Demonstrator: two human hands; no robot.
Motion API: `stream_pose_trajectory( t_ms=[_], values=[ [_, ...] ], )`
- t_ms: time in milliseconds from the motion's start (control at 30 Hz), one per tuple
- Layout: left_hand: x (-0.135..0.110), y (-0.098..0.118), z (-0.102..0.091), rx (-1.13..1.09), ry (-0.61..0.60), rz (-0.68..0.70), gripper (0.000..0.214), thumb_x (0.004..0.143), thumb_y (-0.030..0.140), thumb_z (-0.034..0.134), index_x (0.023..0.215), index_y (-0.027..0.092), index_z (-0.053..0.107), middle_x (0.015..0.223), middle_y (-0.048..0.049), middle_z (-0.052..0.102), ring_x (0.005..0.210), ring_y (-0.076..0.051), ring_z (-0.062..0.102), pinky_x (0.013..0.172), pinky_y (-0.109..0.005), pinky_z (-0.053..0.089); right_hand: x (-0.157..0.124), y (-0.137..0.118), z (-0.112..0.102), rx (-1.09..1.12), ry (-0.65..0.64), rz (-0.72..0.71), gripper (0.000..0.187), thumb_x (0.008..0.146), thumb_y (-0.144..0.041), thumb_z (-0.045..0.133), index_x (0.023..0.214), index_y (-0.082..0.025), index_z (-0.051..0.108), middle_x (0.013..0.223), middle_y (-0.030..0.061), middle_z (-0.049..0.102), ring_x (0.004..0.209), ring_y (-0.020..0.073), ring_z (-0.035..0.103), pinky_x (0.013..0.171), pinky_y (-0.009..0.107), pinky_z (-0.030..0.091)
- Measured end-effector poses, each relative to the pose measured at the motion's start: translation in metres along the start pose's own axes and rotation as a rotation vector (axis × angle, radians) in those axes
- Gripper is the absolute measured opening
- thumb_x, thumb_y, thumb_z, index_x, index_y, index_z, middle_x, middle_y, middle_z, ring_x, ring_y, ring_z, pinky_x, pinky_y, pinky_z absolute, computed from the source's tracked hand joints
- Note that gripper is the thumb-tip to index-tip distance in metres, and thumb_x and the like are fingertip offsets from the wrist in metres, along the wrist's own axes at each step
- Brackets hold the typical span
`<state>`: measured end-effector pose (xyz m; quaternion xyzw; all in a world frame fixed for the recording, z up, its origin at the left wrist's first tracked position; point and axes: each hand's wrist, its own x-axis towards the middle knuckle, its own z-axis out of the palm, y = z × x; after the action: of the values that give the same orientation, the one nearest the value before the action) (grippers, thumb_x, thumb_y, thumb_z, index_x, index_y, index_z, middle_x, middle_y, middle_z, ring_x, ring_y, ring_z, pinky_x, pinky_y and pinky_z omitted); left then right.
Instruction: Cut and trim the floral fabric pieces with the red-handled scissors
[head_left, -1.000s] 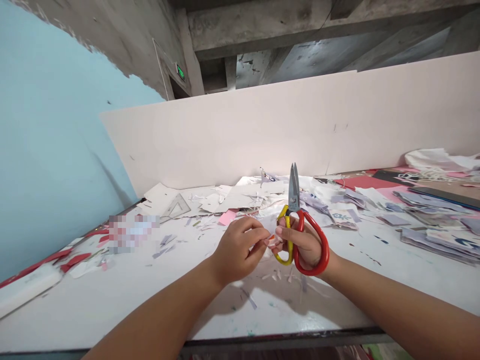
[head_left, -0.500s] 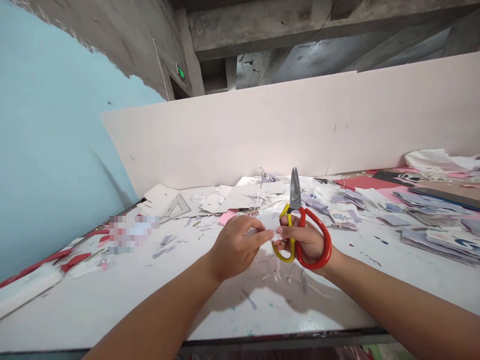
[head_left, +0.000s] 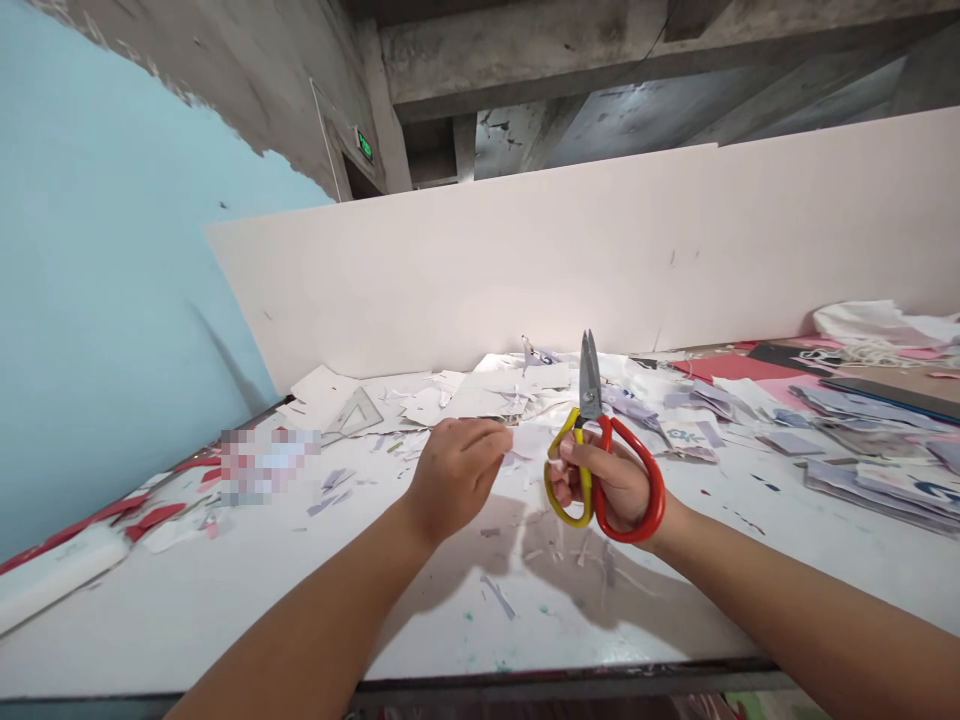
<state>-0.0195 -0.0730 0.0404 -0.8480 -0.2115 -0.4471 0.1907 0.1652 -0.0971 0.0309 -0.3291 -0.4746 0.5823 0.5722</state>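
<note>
The scissors (head_left: pixel 592 420), with red and yellow handles, are pointing up with blades closed above the middle of the table (head_left: pixel 225 590). The right hand (head_left: pixel 611 485) is wrapping its grip around the loops. Just beside it, not touching, the left hand (head_left: pixel 450 478) is hovering with fingers curled together; I cannot tell if its grip is pinching anything. Paper scraps (head_left: pixel 480 395) are lying beyond.

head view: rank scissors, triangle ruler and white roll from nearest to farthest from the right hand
1. scissors, held in the right hand
2. triangle ruler, back left of it
3. white roll, far left, lower in view
</note>
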Motion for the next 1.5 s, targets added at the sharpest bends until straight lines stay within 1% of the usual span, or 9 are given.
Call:
stream_pose_trajectory(
  t_ms=[233, 367, 467, 667, 867, 1067, 1233, 1333, 1500],
  values=[
    [0.014, -0.003, -0.016, -0.258, -0.159, -0.594, 0.021, 0.083, 0.036, 0.042, 0.076, 0.022, 0.055, 0.066, 0.0030, 0.054, 0.062, -0.010, 0.049, 0.058, -0.020, 0.037, 0.006, -0.001, -0.009, -0.035, 0.075, -0.169, 0.043, 0.048, -0.054, 0.074, 0.067, -0.018, 0.059, 0.068, 0.0031, 0.063, 0.064, 0.0173, 0.060, 0.063, 0.031, 0.049],
    [0.021, -0.007, -0.028, -0.422, -0.381, -0.695, 0.024, 0.080, 0.043, 0.045, 0.074, 0.022, 0.056, 0.069, 0.0033, 0.053, 0.065, -0.011, 0.048, 0.057, -0.021, 0.035, 0.013, 0.003, -0.019, -0.175, 0.153, -0.263, 0.038, 0.054, -0.050, 0.072, 0.069, -0.020, 0.055, 0.071, 0.0018, 0.060, 0.073, 0.0201, 0.059, 0.068, 0.033, 0.047],
    [0.023, -0.008, -0.030, -0.497, -0.546, -0.713, 0.021, 0.077, 0.041, 0.048, 0.075, 0.023, 0.058, 0.072, 0.0031, 0.054, 0.064, -0.011, 0.047, 0.057, -0.022, 0.034, 0.011, 0.004, -0.016, -0.272, 0.069, -0.236, 0.037, 0.055, -0.043, 0.074, 0.073, -0.020, 0.052, 0.081, 0.0034, 0.060, 0.078, 0.0211, 0.057, 0.069, 0.033, 0.045],
    [0.023, -0.002, -0.026, -0.751, -0.695, -0.799, 0.018, 0.073, 0.037, 0.056, 0.075, 0.020, 0.058, 0.067, 0.0027, 0.051, 0.061, -0.009, 0.044, 0.054, -0.020, 0.032, -0.001, 0.008, 0.003, -0.382, -0.019, -0.133, 0.023, 0.062, -0.022, 0.067, 0.070, -0.020, 0.046, 0.058, -0.0069, 0.044, 0.053, 0.0095, 0.044, 0.051, 0.024, 0.035],
    [0.019, -0.014, -0.017, -1.122, -0.449, -1.127, 0.023, 0.070, 0.039, 0.059, 0.079, 0.018, 0.058, 0.071, -0.0002, 0.057, 0.056, -0.009, 0.051, 0.052, -0.022, 0.037, 0.006, 0.003, 0.001, 0.030, 0.153, -0.003, 0.035, 0.051, -0.021, 0.069, 0.075, -0.022, 0.043, 0.051, -0.0088, 0.046, 0.043, 0.0094, 0.044, 0.042, 0.023, 0.033],
    [-0.002, -0.001, 0.013, -0.970, -0.719, -0.944, 0.029, 0.061, 0.031, 0.069, 0.087, 0.019, 0.064, 0.072, -0.0025, 0.063, 0.069, -0.016, 0.057, 0.060, -0.026, 0.040, 0.014, -0.003, -0.002, 0.208, 0.493, -0.017, 0.040, 0.045, -0.018, 0.071, 0.071, -0.024, 0.042, 0.051, -0.0072, 0.049, 0.044, 0.0116, 0.049, 0.039, 0.023, 0.035],
    [-0.012, 0.016, 0.030, -1.097, -0.613, -1.063, 0.037, 0.074, 0.051, 0.050, 0.069, 0.016, 0.061, 0.067, -0.0041, 0.061, 0.071, -0.014, 0.055, 0.062, -0.025, 0.037, 0.014, 0.011, -0.002, 0.150, 0.446, -0.109, 0.044, 0.046, -0.018, 0.074, 0.075, -0.023, 0.041, 0.054, -0.0087, 0.048, 0.046, 0.0114, 0.050, 0.043, 0.024, 0.040],
    [-0.014, 0.012, 0.033, -1.164, -0.565, -1.161, 0.033, 0.077, 0.046, 0.045, 0.062, 0.018, 0.052, 0.061, -0.0014, 0.060, 0.057, -0.010, 0.052, 0.060, -0.024, 0.035, 0.014, 0.014, -0.001, 0.101, 0.387, -0.141, 0.042, 0.048, -0.017, 0.073, 0.074, -0.023, 0.041, 0.054, -0.0091, 0.047, 0.048, 0.0112, 0.051, 0.045, 0.024, 0.040],
    [-0.011, 0.006, 0.030, -1.171, -0.596, -1.125, 0.027, 0.077, 0.037, 0.045, 0.059, 0.017, 0.046, 0.060, -0.0014, 0.061, 0.049, -0.008, 0.048, 0.056, -0.024, 0.031, 0.015, 0.007, -0.004, 0.078, 0.402, -0.174, 0.038, 0.047, -0.016, 0.071, 0.070, -0.021, 0.041, 0.055, -0.0080, 0.050, 0.046, 0.0095, 0.050, 0.043, 0.024, 0.038]
  ],
)
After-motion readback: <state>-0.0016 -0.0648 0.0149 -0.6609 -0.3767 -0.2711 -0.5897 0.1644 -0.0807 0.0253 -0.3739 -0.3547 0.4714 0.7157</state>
